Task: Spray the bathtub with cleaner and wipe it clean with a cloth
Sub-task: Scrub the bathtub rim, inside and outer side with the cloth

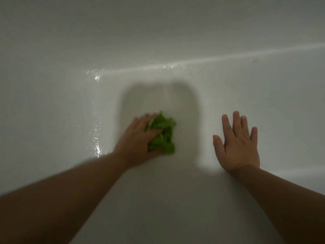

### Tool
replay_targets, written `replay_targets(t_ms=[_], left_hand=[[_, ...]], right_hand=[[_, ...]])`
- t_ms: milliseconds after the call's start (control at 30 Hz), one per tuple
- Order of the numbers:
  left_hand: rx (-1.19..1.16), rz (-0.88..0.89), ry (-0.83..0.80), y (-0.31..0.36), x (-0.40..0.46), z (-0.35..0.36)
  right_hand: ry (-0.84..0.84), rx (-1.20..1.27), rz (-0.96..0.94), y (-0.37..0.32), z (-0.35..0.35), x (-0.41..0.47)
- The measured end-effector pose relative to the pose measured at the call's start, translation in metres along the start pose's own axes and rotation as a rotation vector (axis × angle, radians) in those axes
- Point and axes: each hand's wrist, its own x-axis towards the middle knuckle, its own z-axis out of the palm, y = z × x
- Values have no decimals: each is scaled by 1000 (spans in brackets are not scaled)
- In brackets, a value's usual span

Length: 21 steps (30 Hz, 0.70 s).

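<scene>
Wiping stage, inside the bathtub (pixel 246 81). The left hand (pixel 139 138) presses a crumpled green cloth (pixel 163 136) against the white floor, fingers spread over it and curled into its folds; motion blur hides the exact grip. The right hand (pixel 237 143) lies flat, fingers straight and splayed, well apart from the cloth, bracing. Droplets (pixel 96 138) glisten left of the cloth. Risk: the wet surface may let the bracing palm slide, and dim light may leave patches unwiped.

The left hand (pixel 140 138) and green cloth (pixel 163 136) are appearing motion-blurred, with finger positions indistinct. Both forearms are running off the lower edge. The bathtub (pixel 52 106) is extending beyond every edge.
</scene>
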Motion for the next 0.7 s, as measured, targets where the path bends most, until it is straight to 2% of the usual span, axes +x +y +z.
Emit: replay_targets(t_ms=[100,167,267,333,467,533,600,700], left_hand=[[-2,-204,109,-14,67,-33],[11,-274,140,-8,113,-44],[47,-286,213,15,158,-41],[19,-266,198,32,167,-30],[-26,-111,70,65,129,-5],[-18,-62,-2,77,90,6],[-4,-71,-31,79,47,13],[-27,-187,-29,67,13,12]], right_hand=[[12,-10,-4,1,1,4],[17,-21,-14,3,0,8],[14,-12,-50,8,-2,14],[21,-7,-78,14,-3,16],[7,13,-129,30,-5,14],[-15,9,-88,38,-6,9],[-20,28,1,43,-7,1],[-37,37,74,47,-8,-5]])
